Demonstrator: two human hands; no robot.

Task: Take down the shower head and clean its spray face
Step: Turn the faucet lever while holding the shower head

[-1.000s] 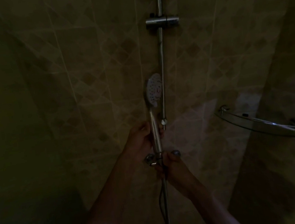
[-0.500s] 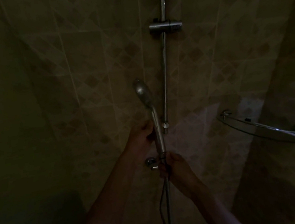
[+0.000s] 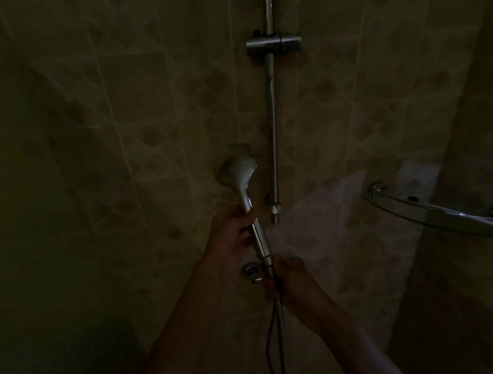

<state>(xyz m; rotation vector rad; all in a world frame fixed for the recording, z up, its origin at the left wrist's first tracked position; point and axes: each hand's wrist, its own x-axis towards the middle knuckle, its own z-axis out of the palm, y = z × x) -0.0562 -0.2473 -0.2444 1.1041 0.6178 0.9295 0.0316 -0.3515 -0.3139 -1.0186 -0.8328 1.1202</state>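
Left hand (image 3: 232,235) grasps the shower head (image 3: 238,169) handle, chrome back toward the camera; right hand (image 3: 287,275) grips the hose (image 3: 279,338) at 6 o'clock; rail (image 3: 272,106) at 1 o'clock.

A chrome slide rail (image 3: 273,115) runs upright down the tiled wall (image 3: 143,112), carrying an empty holder bracket (image 3: 273,45) high up. A curved glass corner shelf (image 3: 447,215) juts from the right wall. A small chrome wall fitting (image 3: 252,272) sits low, below the rail's foot.
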